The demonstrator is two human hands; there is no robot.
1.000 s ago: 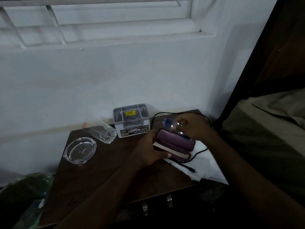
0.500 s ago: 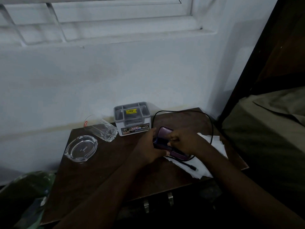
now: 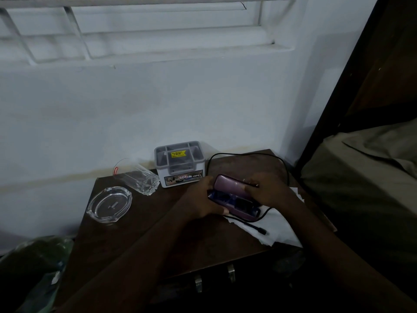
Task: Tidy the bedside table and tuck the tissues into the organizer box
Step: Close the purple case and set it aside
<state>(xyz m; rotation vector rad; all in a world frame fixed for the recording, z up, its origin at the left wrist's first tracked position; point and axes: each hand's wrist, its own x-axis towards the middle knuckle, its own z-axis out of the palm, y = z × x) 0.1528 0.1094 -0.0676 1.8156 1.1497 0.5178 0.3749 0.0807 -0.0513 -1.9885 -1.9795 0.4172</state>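
A purple glasses case (image 3: 228, 182) lies open on the dark wooden bedside table (image 3: 144, 240), with dark glasses inside it. My left hand (image 3: 203, 199) grips the case's left end. My right hand (image 3: 268, 190) rests on the lid's right side, holding it. White tissues (image 3: 279, 227) lie spread under the case and my right wrist. The grey and white organizer box (image 3: 180, 163) with a yellow sticker stands against the wall behind the case. A black cable (image 3: 248, 154) loops behind the case, its plug end (image 3: 261, 231) lying on the tissues.
A clear glass tumbler (image 3: 140, 179) lies on its side left of the box. A glass ashtray (image 3: 109, 204) sits at the table's left. A bed (image 3: 365, 177) borders the table on the right. A green bag (image 3: 33, 267) is on the floor at the left.
A second ago my right hand held the glasses above the case. It then came down onto the case; the glasses now lie inside and the hand is on the lid.
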